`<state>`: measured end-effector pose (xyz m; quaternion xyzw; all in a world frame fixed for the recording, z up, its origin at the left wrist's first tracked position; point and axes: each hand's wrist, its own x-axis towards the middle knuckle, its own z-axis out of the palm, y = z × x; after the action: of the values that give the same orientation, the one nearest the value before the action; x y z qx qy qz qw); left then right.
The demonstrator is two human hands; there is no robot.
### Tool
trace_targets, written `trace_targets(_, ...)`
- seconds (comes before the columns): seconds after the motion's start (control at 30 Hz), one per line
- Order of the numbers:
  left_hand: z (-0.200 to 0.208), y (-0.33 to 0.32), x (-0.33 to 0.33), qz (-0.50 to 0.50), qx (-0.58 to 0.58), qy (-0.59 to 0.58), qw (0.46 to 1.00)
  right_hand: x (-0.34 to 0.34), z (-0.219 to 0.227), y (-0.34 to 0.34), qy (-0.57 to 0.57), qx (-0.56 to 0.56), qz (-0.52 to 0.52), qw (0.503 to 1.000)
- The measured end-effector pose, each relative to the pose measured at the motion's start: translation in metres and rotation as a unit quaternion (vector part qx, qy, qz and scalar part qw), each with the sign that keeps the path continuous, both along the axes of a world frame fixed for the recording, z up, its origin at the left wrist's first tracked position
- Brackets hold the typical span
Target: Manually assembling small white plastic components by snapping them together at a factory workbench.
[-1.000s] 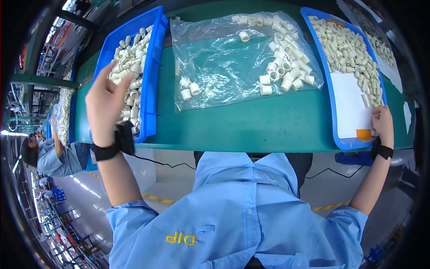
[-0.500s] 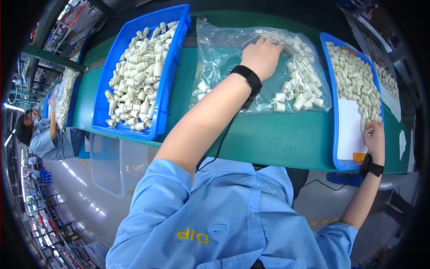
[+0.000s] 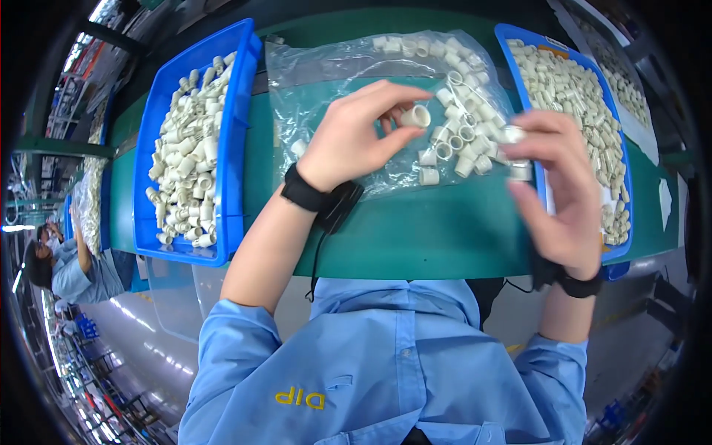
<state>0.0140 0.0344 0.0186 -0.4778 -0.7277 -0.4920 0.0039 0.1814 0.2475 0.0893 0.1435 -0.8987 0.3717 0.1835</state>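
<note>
Left of the clear plastic bag (image 3: 297, 93) stands a blue bin (image 3: 241, 141), heaped with small pale parts (image 3: 185, 159). Above the middle of the bag, my left hand (image 3: 360, 132) is closed on one white cap (image 3: 417, 116), thumb below and fingers over it, its open mouth facing the bag's right side. I judge it light and stiff, likely hard plastic, smooth enough to slip or roll but not easily broken; I'd take it by its round side wall, leaving the mouth clear. Loose caps (image 3: 463, 137) lie on the right half of the bag. At the bag's right edge, my right hand (image 3: 556, 178) is blurred, fingers parted from the thumb; a white piece (image 3: 513, 134) shows at its fingertips, but I cannot tell whether I grip it. Right of the bag is a blue tray (image 3: 512, 59) of more pale pieces (image 3: 571, 104).

Half a second ago my left hand was spread over the bag's far side; now it has come nearer with the cap. My right hand has left the tray's near end for the bag's edge.
</note>
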Motion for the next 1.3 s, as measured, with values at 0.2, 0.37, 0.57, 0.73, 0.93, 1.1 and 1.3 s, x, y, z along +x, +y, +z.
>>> trace_targets(0.2, -0.018, -0.014, 0.001, -0.030, 0.139, -0.035, 0.989, -0.067, -0.041, -0.048, 0.018, -0.250, 0.103, 0.963)
trace_targets(0.37, -0.008, -0.023, 0.001, -0.019, 0.150, -0.039, 0.988, -0.071, -0.063, -0.055, 0.024, -0.431, 0.111, 0.895)
trace_targets(0.57, -0.012, -0.019, 0.004, -0.008, 0.155, -0.057, 0.986, -0.069, -0.075, -0.054, 0.056, -0.445, 0.092, 0.889)
trace_targets(0.73, -0.015, -0.017, 0.008, -0.014, 0.160, -0.095, 0.982, -0.060, -0.081, -0.044, 0.156, -0.222, 0.059, 0.961)
trace_targets(0.93, -0.017, -0.022, 0.005, -0.052, 0.123, -0.075, 0.988, -0.059, -0.075, -0.039, 0.223, -0.112, 0.016, 0.968)
trace_targets(1.1, -0.018, -0.022, 0.008, -0.067, 0.131, -0.096, 0.984, -0.061, -0.071, -0.044, 0.267, -0.069, 0.047, 0.960)
trace_targets(1.3, -0.024, -0.019, 0.007, -0.037, 0.182, -0.081, 0.979, -0.056, -0.080, -0.049, 0.206, -0.131, 0.051, 0.968)
